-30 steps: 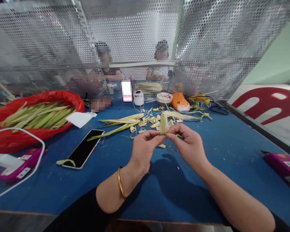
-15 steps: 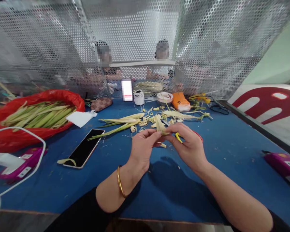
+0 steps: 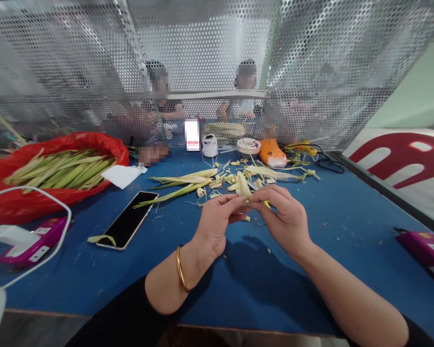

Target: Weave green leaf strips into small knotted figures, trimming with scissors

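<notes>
My left hand [image 3: 217, 222] and my right hand [image 3: 286, 220] meet above the blue table [image 3: 94, 270], fingertips pinched together on a small pale yellow folded leaf piece [image 3: 243, 186] that sticks up between them. A thin yellow strip shows under my right fingers. My left wrist wears a gold bangle [image 3: 181, 268]. Just beyond the hands lie long green-yellow leaf strips [image 3: 181, 183] and a scatter of cut leaf scraps [image 3: 260, 172].
A red bag [image 3: 18, 202] full of green leaves sits at the left. A black phone [image 3: 128, 220], white paper, magenta power strips [image 3: 39, 238] [image 3: 427, 248], a thread spool [image 3: 210, 144], an orange tool [image 3: 271, 153] and perforated metal screens ring the table. Two people sit behind the far screen.
The leaf piece has tilted from upright to leaning left and back toward upright as my fingers worked it. Both hands stay almost in the same place.
</notes>
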{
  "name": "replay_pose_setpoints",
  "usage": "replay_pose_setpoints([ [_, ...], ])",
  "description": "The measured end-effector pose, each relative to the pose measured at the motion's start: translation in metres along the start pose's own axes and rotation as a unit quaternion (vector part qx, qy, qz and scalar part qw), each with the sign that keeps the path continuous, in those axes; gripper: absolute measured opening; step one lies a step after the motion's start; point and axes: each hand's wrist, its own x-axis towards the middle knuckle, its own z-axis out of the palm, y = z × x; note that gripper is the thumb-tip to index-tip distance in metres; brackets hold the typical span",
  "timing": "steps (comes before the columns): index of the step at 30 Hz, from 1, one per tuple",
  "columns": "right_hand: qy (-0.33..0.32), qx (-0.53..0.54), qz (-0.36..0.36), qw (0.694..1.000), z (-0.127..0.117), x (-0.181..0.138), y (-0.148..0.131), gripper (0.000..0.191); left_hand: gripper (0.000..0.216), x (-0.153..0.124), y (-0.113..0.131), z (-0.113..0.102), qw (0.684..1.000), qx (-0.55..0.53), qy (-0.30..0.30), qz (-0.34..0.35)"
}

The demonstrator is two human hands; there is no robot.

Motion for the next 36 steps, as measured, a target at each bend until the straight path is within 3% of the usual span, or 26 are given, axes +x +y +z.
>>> replay_pose_setpoints([
  [7,0.001,0.063,0.029,0.998,0.0019,0.0001,-0.0006,0.013,0.016,0.0009,-0.0023,-0.0002,1.000,-0.017,-0.002,-0.004],
  [13,-0.008,0.180,0.180,0.967,0.0064,0.0003,0.0010,0.008,0.009,0.0002,-0.0073,0.0039,0.997,0.007,0.032,0.071],
  [17,-0.018,0.226,0.248,0.942,0.0063,0.0017,0.0030,0.010,0.008,0.0005,-0.0088,0.0040,0.996,0.024,0.036,0.080],
  [27,-0.013,0.261,0.293,0.920,0.0058,0.0017,0.0047,0.012,0.019,0.0011,-0.0081,0.0027,0.991,0.077,0.000,0.108],
  [31,-0.008,0.260,0.263,0.929,0.0064,0.0011,0.0025,0.010,0.016,0.0021,-0.0067,0.0030,0.996,0.043,0.016,0.077],
  [36,0.027,0.133,0.082,0.987,0.0046,0.0024,-0.0019,0.009,0.012,0.0017,-0.0039,0.0022,0.999,0.022,0.032,0.034],
])
